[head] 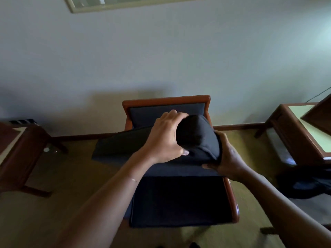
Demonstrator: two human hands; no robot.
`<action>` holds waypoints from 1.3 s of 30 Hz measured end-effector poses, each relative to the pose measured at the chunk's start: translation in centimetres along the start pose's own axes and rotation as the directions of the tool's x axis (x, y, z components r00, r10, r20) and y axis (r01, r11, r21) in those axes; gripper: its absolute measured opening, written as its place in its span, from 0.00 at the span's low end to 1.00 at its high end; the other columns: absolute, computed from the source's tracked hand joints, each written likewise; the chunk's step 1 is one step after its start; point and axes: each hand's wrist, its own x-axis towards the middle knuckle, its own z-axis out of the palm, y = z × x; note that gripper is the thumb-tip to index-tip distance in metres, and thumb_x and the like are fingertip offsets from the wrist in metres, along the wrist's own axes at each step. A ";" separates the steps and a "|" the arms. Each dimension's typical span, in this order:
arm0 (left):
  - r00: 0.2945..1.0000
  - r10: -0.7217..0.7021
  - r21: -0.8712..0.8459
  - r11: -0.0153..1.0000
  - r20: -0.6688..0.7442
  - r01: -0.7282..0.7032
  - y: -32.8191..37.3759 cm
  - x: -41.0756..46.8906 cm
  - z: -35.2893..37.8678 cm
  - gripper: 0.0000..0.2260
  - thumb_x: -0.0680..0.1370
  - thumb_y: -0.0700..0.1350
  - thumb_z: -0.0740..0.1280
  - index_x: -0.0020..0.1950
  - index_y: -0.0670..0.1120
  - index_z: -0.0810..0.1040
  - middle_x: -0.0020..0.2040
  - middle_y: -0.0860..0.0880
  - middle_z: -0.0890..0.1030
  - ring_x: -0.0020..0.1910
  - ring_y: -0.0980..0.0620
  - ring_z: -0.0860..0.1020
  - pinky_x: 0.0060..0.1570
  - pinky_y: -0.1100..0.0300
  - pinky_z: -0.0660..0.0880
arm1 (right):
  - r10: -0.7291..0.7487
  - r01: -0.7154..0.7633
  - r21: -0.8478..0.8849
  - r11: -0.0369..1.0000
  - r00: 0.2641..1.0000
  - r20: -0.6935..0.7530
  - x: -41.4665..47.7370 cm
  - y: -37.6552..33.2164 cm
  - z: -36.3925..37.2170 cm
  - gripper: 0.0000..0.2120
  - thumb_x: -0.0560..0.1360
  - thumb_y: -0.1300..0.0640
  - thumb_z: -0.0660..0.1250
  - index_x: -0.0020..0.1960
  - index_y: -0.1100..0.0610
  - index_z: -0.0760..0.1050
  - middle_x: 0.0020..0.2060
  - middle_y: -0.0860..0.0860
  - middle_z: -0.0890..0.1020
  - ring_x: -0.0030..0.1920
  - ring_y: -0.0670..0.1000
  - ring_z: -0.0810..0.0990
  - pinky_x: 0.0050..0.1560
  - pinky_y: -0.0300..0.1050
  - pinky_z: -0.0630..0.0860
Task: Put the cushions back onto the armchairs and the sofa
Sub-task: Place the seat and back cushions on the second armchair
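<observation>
A wooden-framed armchair with dark blue upholstery stands against the wall, a dark seat cushion lying on its seat. Above the seat I hold a second dark blue cushion, bent over on itself at its right end, its left end sticking out past the chair's left side. My left hand grips the folded bulge from the top, thumb pressed into the fabric. My right hand grips the cushion's right end from below, fingers curled round its edge.
A wooden side table stands to the left and another with a pale top to the right. A dark bag or cloth lies on the carpet at right. A framed picture hangs on the wall above.
</observation>
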 end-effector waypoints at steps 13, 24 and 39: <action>0.892 -0.176 0.208 0.974 0.417 0.094 -10.4 -3.4 14.0 0.49 0.65 0.54 0.83 0.80 0.54 0.60 0.71 0.52 0.66 0.71 0.48 0.65 0.76 0.51 0.63 | 0.169 -0.078 -0.272 0.959 0.928 0.331 -1.5 7.0 5.1 0.60 0.65 0.49 0.80 0.81 0.50 0.40 0.78 0.51 0.56 0.73 0.55 0.67 0.62 0.53 0.78; 0.737 -0.468 0.613 0.784 0.487 0.093 -21.3 -5.8 11.5 0.54 0.63 0.51 0.83 0.80 0.54 0.53 0.71 0.46 0.68 0.73 0.41 0.66 0.80 0.35 0.52 | 0.221 0.149 -0.711 0.687 0.890 0.400 1.1 6.0 13.8 0.56 0.63 0.45 0.75 0.81 0.57 0.47 0.68 0.58 0.70 0.64 0.61 0.72 0.66 0.65 0.68; 0.815 -0.377 0.565 0.822 0.439 0.076 -26.3 -0.9 6.8 0.40 0.61 0.53 0.78 0.71 0.53 0.69 0.59 0.53 0.75 0.59 0.47 0.76 0.56 0.45 0.71 | 0.126 0.218 -0.703 0.677 0.907 0.402 11.3 4.6 10.9 0.47 0.58 0.38 0.74 0.72 0.52 0.65 0.55 0.51 0.76 0.52 0.57 0.77 0.51 0.56 0.73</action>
